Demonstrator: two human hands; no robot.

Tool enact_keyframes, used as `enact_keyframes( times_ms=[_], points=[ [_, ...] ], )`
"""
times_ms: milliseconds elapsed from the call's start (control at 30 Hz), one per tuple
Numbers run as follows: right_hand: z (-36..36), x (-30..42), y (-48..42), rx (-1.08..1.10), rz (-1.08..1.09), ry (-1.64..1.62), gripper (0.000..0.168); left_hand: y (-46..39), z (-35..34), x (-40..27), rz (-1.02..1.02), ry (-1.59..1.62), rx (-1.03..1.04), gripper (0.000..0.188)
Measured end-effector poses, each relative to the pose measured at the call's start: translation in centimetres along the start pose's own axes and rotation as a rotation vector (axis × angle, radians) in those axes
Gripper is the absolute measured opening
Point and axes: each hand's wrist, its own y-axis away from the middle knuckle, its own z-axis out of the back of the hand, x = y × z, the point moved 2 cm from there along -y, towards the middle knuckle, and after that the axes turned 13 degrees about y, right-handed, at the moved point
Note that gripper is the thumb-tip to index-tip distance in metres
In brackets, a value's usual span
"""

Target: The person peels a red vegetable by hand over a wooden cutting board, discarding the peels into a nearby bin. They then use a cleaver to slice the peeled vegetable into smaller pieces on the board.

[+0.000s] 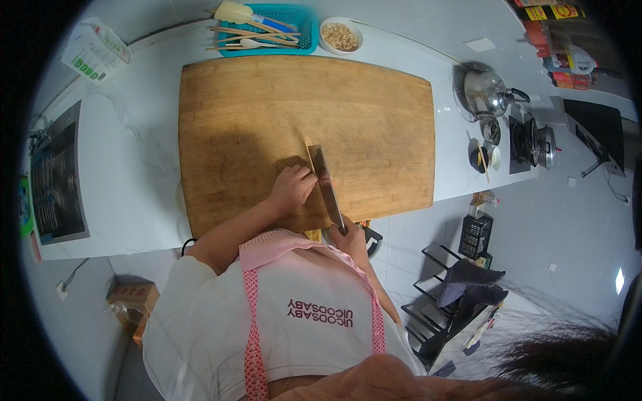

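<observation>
My right hand (pixel 348 239) grips the handle of a kitchen knife (pixel 327 188) near the front edge of a large wooden cutting board (pixel 301 105). The long metal blade slants forward and a little to the left over the board. Against the left side of the blade, about midway along it, rest the curled fingers of my left hand (pixel 293 188). Small reddish bits show at the blade beside those fingertips; what they are is unclear. Whether my left fingers pinch something is hidden.
Behind the board stand a teal plastic basket (pixel 311 30) with chopsticks and a spatula, and a white bowl (pixel 341 36) of pale pieces. A sink (pixel 60 175) lies left. On the right are a glass pot (pixel 481 95), small bowls and a stove (pixel 519 145).
</observation>
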Motion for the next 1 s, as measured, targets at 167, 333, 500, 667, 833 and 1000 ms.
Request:
enact_keyframes(
  times_ms=[167,333,500,667,833,1000],
  points=[
    [-0.1,-0.1,-0.2,0.004,0.005,0.0,0.037,0.0,-0.1,0.1,0.008,0.015,0.0,0.012],
    [-0.2,0.0,-0.3,0.001,-0.025,0.007,0.036,0.0,0.0,-0.1,0.012,0.006,-0.003,0.01],
    [-0.5,-0.2,-0.5,0.0,-0.022,0.026,0.035,-0.1,0.1,-0.2,0.011,-0.008,-0.007,0.008],
    [-0.7,-0.1,-0.5,-0.012,-0.021,0.042,0.033,-0.1,0.1,-0.2,0.013,0.02,-0.014,0.008],
    [-1.0,-0.4,-0.5,0.005,-0.052,0.055,0.033,-0.1,0.3,-0.2,0.017,0.088,-0.028,0.01],
    [-1.7,-1.1,-0.3,-0.063,0.015,-0.027,0.031,0.1,0.4,-0.2,0.014,0.096,-0.019,0.015]
  ],
)
